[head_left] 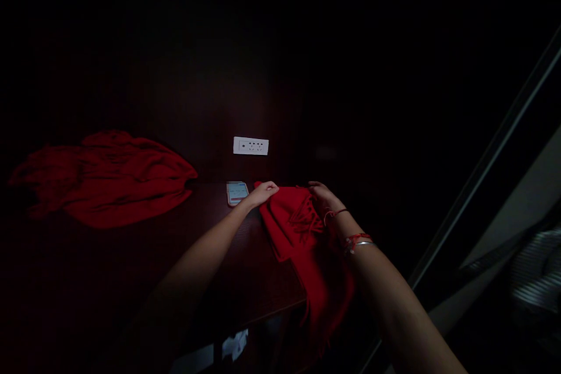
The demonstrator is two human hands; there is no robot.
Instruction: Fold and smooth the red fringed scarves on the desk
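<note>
The surface (258, 289) is dark reddish-brown with a faint wood grain. A rectangular smartphone (238, 191) with a pale edge lies on it, screen up and lit; the screen shows lines of text, too small to read. A white rectangular plastic socket plate (250, 146) is mounted on the dark wall above the smartphone; any markings on it are too small to make out.

The bright red fabric scarf (284, 225) is located at the right end of the surface, just to the right of the smartphone. Its upper part lies folded in layers on the surface, with a bunch of twisted fringe spread over the top. Its lower part hangs past the front edge, into shadow, and ends in further fringe.

The left hand (266, 191) pinches the far left corner of the scarf. The right hand (322, 194) is at the far right corner beside the fringe; whether its fingers grip the fabric cannot be determined. Red cord bracelets (357, 238) and a silver-coloured bangle (364, 243) encircle the right wrist.

A crumpled dark red cloth (127, 181) lies at the left, well apart from the scarf.
</note>
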